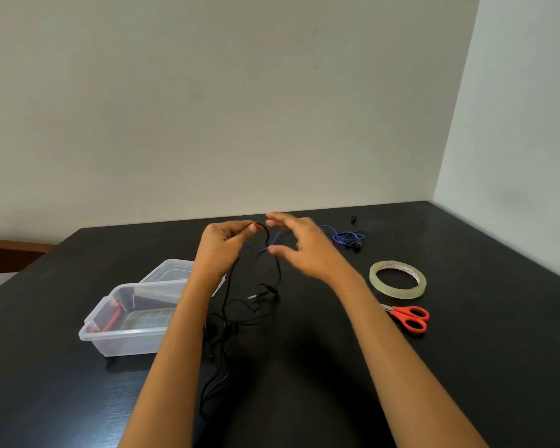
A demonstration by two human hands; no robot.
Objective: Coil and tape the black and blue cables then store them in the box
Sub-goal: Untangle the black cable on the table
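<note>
The left hand (222,244) pinches the black cable (277,270) at its top. From there the cable hangs down and runs from 12 o'clock to 6 o'clock, ending in a loose tangle on the black tabletop (466,350). The right hand (301,250) is spread wide and holds nothing. The blue cable (346,237) lies at 2 o'clock from the hands, stretched from 3 to 9. The clear box (110,334) sits at 8 o'clock. Plain pale walls (240,108) meet in the corner at 1 o'clock.

Orange-handled scissors (408,317) on black table (466,376), pale walls (207,108)
</note>
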